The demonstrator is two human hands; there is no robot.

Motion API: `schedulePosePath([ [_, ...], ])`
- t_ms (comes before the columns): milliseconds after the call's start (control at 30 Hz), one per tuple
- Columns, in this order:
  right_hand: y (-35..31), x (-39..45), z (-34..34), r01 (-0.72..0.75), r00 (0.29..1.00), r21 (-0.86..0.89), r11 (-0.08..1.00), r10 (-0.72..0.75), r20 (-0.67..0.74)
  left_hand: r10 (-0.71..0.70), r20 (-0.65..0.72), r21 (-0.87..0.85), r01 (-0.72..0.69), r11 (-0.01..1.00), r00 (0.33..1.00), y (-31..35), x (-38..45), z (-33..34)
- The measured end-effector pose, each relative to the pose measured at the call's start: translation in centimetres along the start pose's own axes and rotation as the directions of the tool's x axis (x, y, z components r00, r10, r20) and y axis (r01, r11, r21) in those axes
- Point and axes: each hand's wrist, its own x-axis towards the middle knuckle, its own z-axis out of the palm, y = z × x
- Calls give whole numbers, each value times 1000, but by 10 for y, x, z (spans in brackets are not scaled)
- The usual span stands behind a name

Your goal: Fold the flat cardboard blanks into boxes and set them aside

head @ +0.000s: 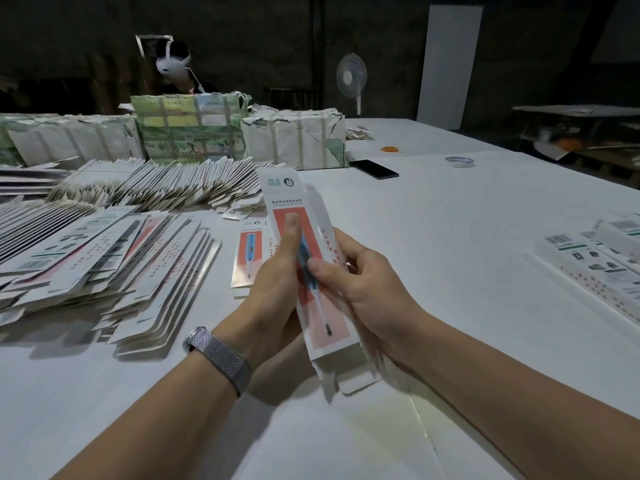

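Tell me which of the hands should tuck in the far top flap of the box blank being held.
Probably left. The left hand has its thumb stretched up the white-and-salmon cardboard box blank toward the flap; the right hand grips lower, steadying it.

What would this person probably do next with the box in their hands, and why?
Probably tuck in an end flap. Both hands, left and right, grip the carton, already opened into a tube, yet its top flap and bottom flap stick out unfolded.
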Motion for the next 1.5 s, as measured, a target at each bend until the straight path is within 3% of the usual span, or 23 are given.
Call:
schedulePosePath([
  [233, -1, 1, -1, -26, 1000, 8, 1000, 27, -14, 66, 5, 56, -66, 996, 998, -1, 3, 0],
  [367, 0, 3, -3, -45, 997, 21, 999, 46, -66, 25, -18, 88, -23, 996, 1000, -3, 4, 0],
  [500, 0, 3, -4, -87, 994, -13, 996, 86, -66, -9, -56, 16, 10, 1000, 998, -2, 3, 1],
  [667, 0, 3, -5, -108, 992, -31, 994, 106, -71, -85, -4, -8, 85, 996, 996, -1, 3, -5],
  [900, 1, 2, -5, -152, 983, -30, 988, 148, -113, -63, -4, 42, 63, 997, 998, -2, 3, -7],
  [1000, 3, 5, -3, -65, 985, -53, 996, 55, -163, -13, -6, 31, 13, 999, 1000, -3, 4, -3],
  [1100, 4, 8, -2, 68, 963, -216, 974, -121, -241, 38, 1, 26, -39, 999, 999, -5, 6, 1],
  [1267, 8, 2, 3, 123, 976, -316, 941, -172, -133, 121, -41, 21, -120, 993, 992, -5, 8, 0],
  [1400, 2, 2, 0, 114, 991, -143, 983, -122, -54, 13, -32, 114, -9, 993, 999, -2, 6, -4],
  [1500, 0, 4, 1, 133, 990, -44, 990, -135, -47, 35, -23, 151, -31, 988, 999, 2, 7, -7],
])
